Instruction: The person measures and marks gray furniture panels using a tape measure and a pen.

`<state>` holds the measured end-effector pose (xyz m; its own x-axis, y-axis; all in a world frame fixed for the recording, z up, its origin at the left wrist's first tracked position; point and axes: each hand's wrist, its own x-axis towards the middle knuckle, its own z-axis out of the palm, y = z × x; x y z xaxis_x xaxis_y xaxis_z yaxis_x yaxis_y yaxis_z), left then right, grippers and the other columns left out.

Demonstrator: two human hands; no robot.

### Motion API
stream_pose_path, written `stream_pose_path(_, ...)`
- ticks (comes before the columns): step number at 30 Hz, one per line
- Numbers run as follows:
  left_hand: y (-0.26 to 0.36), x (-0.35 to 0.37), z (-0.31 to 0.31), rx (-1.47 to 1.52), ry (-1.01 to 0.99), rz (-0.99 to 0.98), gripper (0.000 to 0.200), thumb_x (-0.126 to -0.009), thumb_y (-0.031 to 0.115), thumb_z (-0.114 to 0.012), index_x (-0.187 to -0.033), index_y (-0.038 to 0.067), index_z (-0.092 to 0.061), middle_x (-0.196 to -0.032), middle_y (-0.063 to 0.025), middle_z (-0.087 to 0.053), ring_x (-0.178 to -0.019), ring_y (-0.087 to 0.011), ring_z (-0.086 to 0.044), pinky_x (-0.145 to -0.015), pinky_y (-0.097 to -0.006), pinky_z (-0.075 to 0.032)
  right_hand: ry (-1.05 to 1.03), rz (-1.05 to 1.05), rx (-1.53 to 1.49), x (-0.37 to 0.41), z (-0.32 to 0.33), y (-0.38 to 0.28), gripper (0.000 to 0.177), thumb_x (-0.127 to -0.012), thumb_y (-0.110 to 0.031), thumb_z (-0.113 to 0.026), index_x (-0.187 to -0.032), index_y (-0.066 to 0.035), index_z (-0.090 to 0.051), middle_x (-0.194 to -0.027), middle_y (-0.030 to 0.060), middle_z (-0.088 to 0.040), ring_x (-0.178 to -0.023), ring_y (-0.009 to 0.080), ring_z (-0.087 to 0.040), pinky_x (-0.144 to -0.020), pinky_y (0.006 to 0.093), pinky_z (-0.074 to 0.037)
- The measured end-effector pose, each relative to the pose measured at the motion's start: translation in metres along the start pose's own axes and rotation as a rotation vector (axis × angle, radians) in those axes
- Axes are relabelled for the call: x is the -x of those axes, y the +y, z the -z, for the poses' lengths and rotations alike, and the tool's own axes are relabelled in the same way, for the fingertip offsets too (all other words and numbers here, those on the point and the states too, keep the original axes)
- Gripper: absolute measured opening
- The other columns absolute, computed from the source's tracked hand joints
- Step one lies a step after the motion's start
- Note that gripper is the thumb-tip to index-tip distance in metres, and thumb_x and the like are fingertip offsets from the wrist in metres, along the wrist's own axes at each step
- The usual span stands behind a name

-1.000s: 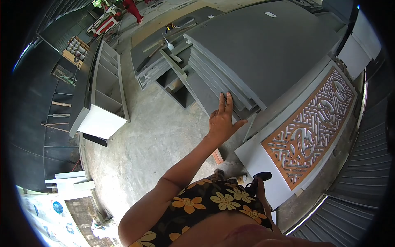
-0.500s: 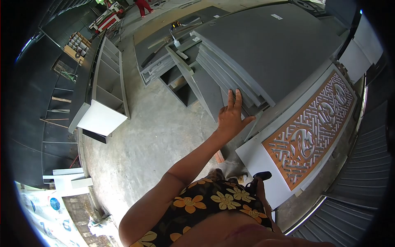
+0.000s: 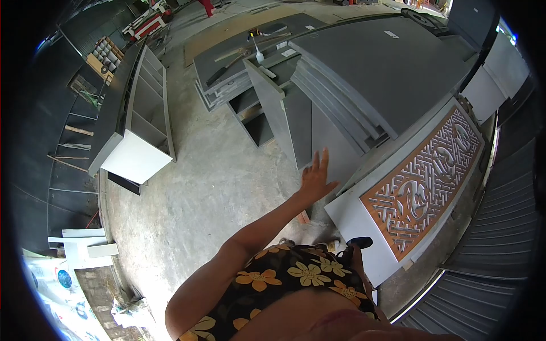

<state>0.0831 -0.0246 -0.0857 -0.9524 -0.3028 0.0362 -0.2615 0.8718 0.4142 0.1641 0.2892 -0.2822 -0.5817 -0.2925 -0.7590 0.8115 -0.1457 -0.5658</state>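
My left hand (image 3: 314, 181) reaches forward with fingers spread and the thumb out to the right, holding nothing. In this view it overlaps the lower part of a grey panel (image 3: 330, 136) that stands on edge against a stack of dark grey boards (image 3: 364, 74). Beside my right hip, part of my right hand (image 3: 358, 262) shows at the dress edge, its fingers mostly hidden. A black object with a rounded end (image 3: 360, 242) sticks out from it, and I cannot tell what it is.
A brown fretwork panel (image 3: 424, 187) lies on a white board (image 3: 364, 244) at right. A grey and white cabinet (image 3: 149, 108) rests on the concrete floor at left. Behind the panels are a lower board stack (image 3: 227, 85), a white bottle (image 3: 260, 57) and a yellow-black tool (image 3: 253, 34).
My left hand has come away from the edges of the stacked boards and drawn back toward my body. More of the leaning grey panel shows. The camera view has shifted slightly.
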Motion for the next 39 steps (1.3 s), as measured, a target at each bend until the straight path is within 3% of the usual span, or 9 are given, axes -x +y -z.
stream_pose_path(1, -0.017, 0.011, -0.008, -0.011, -0.069, 0.032, 0.109, -0.073, 0.045, -0.07, -0.145, 0.006, 0.002, -0.139, -0.0345, -0.026, -0.111, -0.0443, -0.051, -0.091, -0.0481, -0.042, -0.027, 0.04, 0.015, 0.003, -0.002, 0.005, 0.019, -0.084, -0.033, -0.053, -0.083, -0.014, -0.049, -0.068, -0.0039, -0.046, -0.059, 0.0082, -0.048, -0.058, 0.0239, -0.042)
stream_pose_path(3, -0.051, 0.036, -0.022, 0.062, -0.24, 0.145, 0.107, -0.073, 0.041, -0.071, -0.146, 0.013, 0.003, -0.142, -0.0333, -0.022, -0.116, -0.0476, -0.046, -0.097, -0.0575, -0.034, -0.047, 0.065, 0.013, 0.006, -0.004, 0.014, 0.02, -0.084, -0.034, -0.053, -0.085, -0.014, -0.049, -0.069, -0.0039, -0.046, -0.061, 0.0081, -0.049, -0.06, 0.0238, -0.043)
stream_pose_path(13, -0.162, 0.132, -0.057, 0.029, -0.494, 0.425, 0.1, -0.073, 0.043, -0.071, -0.145, 0.008, -0.01, -0.124, -0.027, -0.048, -0.109, -0.0415, -0.053, -0.091, -0.0574, -0.038, -0.028, -0.056, -0.086, 0.002, -0.009, 0.044, 0.023, -0.085, -0.035, -0.053, -0.09, -0.013, -0.051, -0.073, -0.0036, -0.047, -0.066, 0.0078, -0.051, -0.064, 0.0231, -0.044)
stream_pose_path(17, -0.171, 0.145, -0.062, -0.025, -0.487, 0.442, 0.098, -0.074, 0.045, -0.069, -0.144, 0.004, -0.015, -0.107, -0.0196, -0.059, -0.103, -0.0342, -0.057, -0.082, -0.0535, -0.043, -0.042, -0.053, -0.095, 0.005, -0.014, 0.048, 0.024, -0.085, -0.036, -0.053, -0.091, -0.013, -0.051, -0.074, -0.0034, -0.047, -0.068, 0.0077, -0.051, -0.065, 0.0228, -0.044)
stream_pose_path(20, -0.174, 0.148, -0.066, 0.045, -0.531, 0.465, 0.098, -0.073, 0.044, -0.07, -0.143, 0.006, -0.013, -0.118, -0.0263, -0.053, -0.106, -0.0399, -0.055, -0.088, -0.0577, -0.039, -0.066, -0.04, -0.099, 0.015, -0.02, 0.047, 0.025, -0.085, -0.036, -0.053, -0.092, -0.012, -0.052, -0.075, -0.0033, -0.047, -0.069, 0.0076, -0.051, -0.066, 0.0226, -0.044)
stream_pose_path(26, -0.176, 0.156, -0.076, 0.032, -0.548, 0.429, 0.098, -0.073, 0.046, -0.07, -0.143, 0.004, -0.014, -0.113, -0.0256, -0.056, -0.104, -0.0392, -0.057, -0.087, -0.0573, -0.041, -0.058, -0.018, -0.096, 0.009, -0.014, 0.056, 0.024, -0.086, -0.035, -0.052, -0.093, -0.011, -0.052, -0.074, -0.0029, -0.047, -0.067, 0.0085, -0.051, -0.064, 0.0233, -0.044)
stream_pose_path(29, -0.175, 0.157, -0.075, -0.002, -0.578, 0.442, 0.098, -0.074, 0.045, -0.068, -0.143, 0.003, -0.013, -0.114, -0.0242, -0.057, -0.107, -0.0369, -0.056, -0.085, -0.0536, -0.043, 0.044, -0.046, -0.076, 0.031, -0.037, 0.033, 0.021, -0.086, -0.034, -0.051, -0.085, -0.012, -0.051, -0.071, -0.0022, -0.046, -0.063, 0.0093, -0.05, -0.06, 0.0245, -0.044)
stream_pose_path(32, -0.18, 0.16, -0.08, -0.001, -0.559, 0.439, 0.1, -0.073, 0.045, -0.07, -0.143, 0.003, -0.013, -0.112, -0.0243, -0.058, -0.103, -0.038, -0.058, -0.087, -0.0569, -0.041, 0.026, -0.039, -0.087, 0.031, -0.036, 0.033, 0.021, -0.085, -0.033, -0.051, -0.082, -0.013, -0.05, -0.069, -0.0023, -0.046, -0.061, 0.0093, -0.049, -0.058, 0.0245, -0.044)
stream_pose_path(39, -0.186, 0.164, -0.085, 0.006, -0.61, 0.478, 0.099, -0.073, 0.045, -0.069, -0.143, 0.002, -0.013, -0.11, -0.0214, -0.061, -0.105, -0.0348, -0.058, -0.088, -0.0544, -0.042, 0.008, -0.033, -0.078, 0.021, -0.028, 0.042, 0.022, -0.084, -0.033, -0.052, -0.078, -0.013, -0.048, -0.068, -0.0027, -0.046, -0.059, 0.0091, -0.049, -0.057, 0.024, -0.043)
